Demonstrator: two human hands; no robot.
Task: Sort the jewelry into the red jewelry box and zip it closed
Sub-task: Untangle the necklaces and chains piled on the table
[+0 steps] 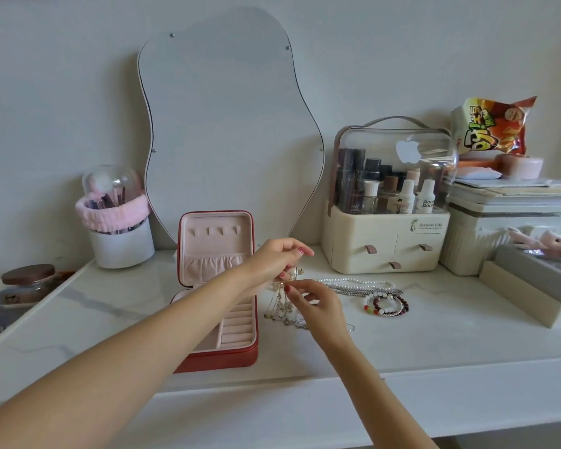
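**Both hands at the chain tangle beside the open red box**

I'm looking at a white marble-patterned bench (pixel 434 335) against a pale wall, with a wavy-edged mirror (pixel 230 124) leaning behind it. The red jewelry box (pixel 227 354) stands open left of centre, its lid upright and showing pink lining with small hooks and a gathered pocket; the base has ring rolls and compartments, and I see no jewelry in the parts that show.

Just right of the box lies a tangle of thin chains (pixel 280 307). My left hand (pixel 274 259) reaches across the box's front, fingers curled, its grip pinching something small at the top of the tangle; what exactly it holds I cannot tell. My right hand (pixel 318 303) is just below it, thumb and forefinger pinched on the chains.

Farther right on the bench lie a pearl necklace (pixel 357 280), a silver chain beside it, and beaded bracelets (pixel 386 305) stacked together, apart from both hands.

Behind stand a cream cosmetics organiser (pixel 386 241) with a clear dome, a brush holder (pixel 120 241) wrapped in a pink headband, a lidded jar (pixel 28 280) at far left, and a snack bag (pixel 493 128) on stacked boxes at right.
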